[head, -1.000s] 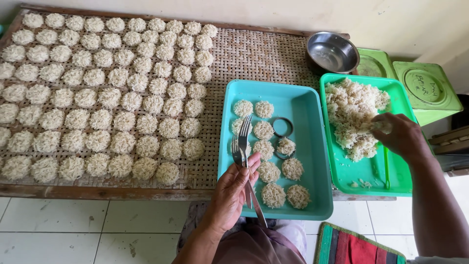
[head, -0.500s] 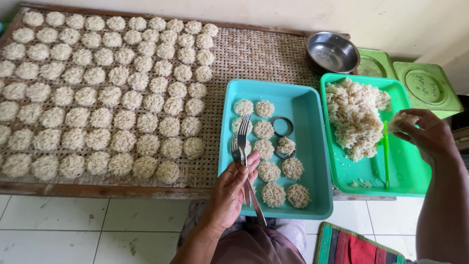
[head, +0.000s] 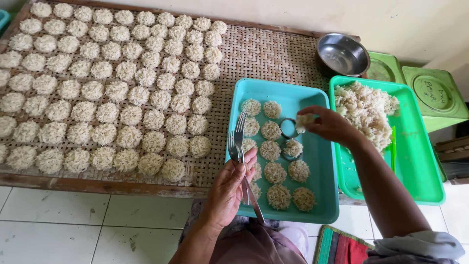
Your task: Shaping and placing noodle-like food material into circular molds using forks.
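The scene is lit evenly by soft daylight, bright throughout. Only faint shadows are cast under the hands and along the turquoise tray (head: 320, 161). A mild sheen is caught on the steel bowl (head: 343, 54). Focus is held sharp across the frame; slight wide-angle bending is seen at the edges.

The right half of the blue tray (head: 320, 161) is bare, so a hand can pass there. Rice discs (head: 274, 172) fill its left half. The woven mat (head: 273, 54) is free between the patties (head: 117, 88) and the bowl (head: 343, 54).
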